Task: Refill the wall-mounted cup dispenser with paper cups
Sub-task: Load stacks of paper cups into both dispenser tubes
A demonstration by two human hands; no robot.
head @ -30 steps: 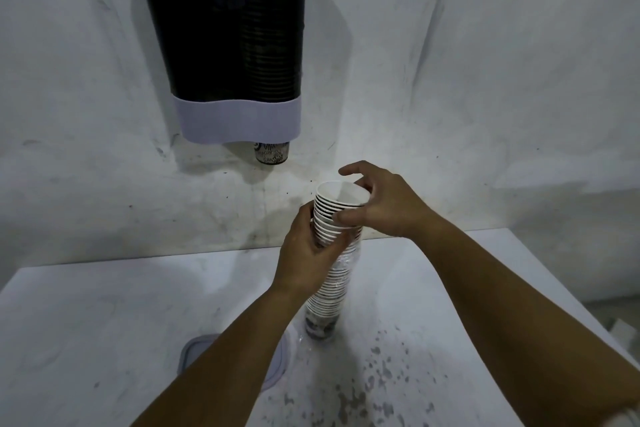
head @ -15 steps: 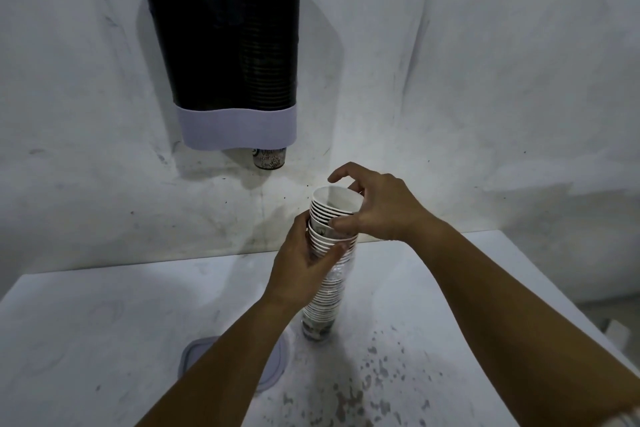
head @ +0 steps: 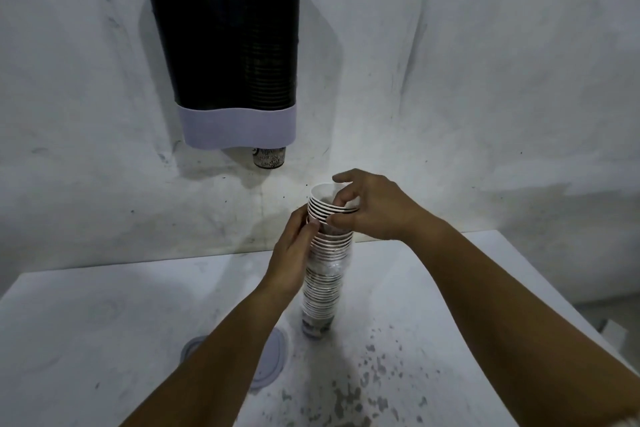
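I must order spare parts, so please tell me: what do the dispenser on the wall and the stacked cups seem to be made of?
Dispenser: the upper body looks like dark, glossy, see-through plastic, since cup rims show faintly inside; the lower band is pale, matte, probably plastic.
Stacked cups: likely paper, with thin white rolled rims and printed sides. A clear, shiny film, probably plastic wrap, seems to cover the lower part.

A tall stack of paper cups [head: 323,274] stands on a white table [head: 104,322]. The left hand [head: 294,250] holds the stack's side. The right hand [head: 374,208] pinches the top few cups [head: 327,204], tipped a little. A dark cup dispenser [head: 228,55] hangs on the wall [head: 485,80], one cup [head: 269,158] poking out below. A round lid [head: 270,357] lies on the table.
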